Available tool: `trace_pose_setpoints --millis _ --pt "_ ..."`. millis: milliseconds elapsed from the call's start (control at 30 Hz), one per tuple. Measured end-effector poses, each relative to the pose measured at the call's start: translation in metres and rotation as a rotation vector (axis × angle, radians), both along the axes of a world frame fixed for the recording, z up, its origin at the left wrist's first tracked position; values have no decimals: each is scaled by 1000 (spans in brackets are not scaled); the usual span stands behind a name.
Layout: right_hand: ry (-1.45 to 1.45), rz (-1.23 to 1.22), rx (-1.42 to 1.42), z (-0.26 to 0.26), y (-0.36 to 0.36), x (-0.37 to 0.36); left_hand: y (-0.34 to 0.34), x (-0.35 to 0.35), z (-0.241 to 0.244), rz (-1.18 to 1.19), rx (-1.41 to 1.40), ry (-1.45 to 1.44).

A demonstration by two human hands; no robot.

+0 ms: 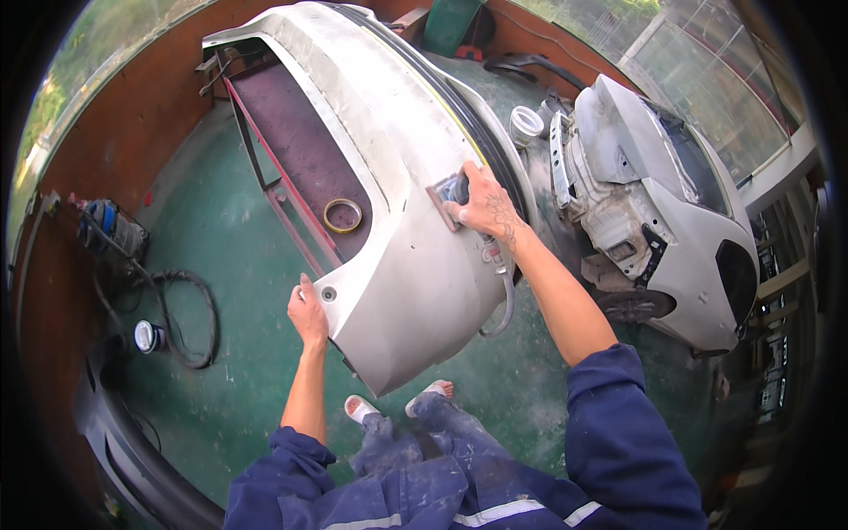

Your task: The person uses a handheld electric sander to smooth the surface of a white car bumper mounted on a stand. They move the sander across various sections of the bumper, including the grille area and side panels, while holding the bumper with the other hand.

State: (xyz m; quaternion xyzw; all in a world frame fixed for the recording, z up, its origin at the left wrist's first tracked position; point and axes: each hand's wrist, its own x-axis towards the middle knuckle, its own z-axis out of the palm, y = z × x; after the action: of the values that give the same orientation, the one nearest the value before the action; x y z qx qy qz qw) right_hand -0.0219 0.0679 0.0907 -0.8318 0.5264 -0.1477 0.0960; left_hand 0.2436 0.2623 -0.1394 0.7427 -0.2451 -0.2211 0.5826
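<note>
A bare car bumper cover [391,271], whitish grey with sanded patches, rests on a metal stand with a red rail [291,195]. My left hand [309,313] grips its near-left corner, beside a small round hole. On the bumper's upper face, my right hand [489,207] is wrapped around a rectangular-pad air sander [453,189]. The pad lies against the painted surface. From the sander's fitting, a grey hose [509,295] drops over the bumper's right side. A ring of tape [342,230] lies on the stand's dusty purple shelf [298,126], seen through the bumper opening.
A partly dismantled light-coloured car [695,258] stands to the right, near a white bucket [525,124]. At left are a shop vacuum [109,225], its coiled hose [213,318] and a tin [148,336]. A dark bumper [142,464] lies at lower left.
</note>
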Motion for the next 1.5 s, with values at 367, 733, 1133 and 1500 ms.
trace_pose_setpoints --millis 367,733,1133,1500 --pt "-19 -23 110 -22 -13 -75 0 -7 10 84 78 -81" --pt "224 181 92 59 -196 85 7 -3 18 118 152 -140" --pt "107 226 123 17 -81 -35 7 -1 15 147 110 -140" --pt "-44 70 104 -41 11 -114 5 -4 12 144 99 -134"
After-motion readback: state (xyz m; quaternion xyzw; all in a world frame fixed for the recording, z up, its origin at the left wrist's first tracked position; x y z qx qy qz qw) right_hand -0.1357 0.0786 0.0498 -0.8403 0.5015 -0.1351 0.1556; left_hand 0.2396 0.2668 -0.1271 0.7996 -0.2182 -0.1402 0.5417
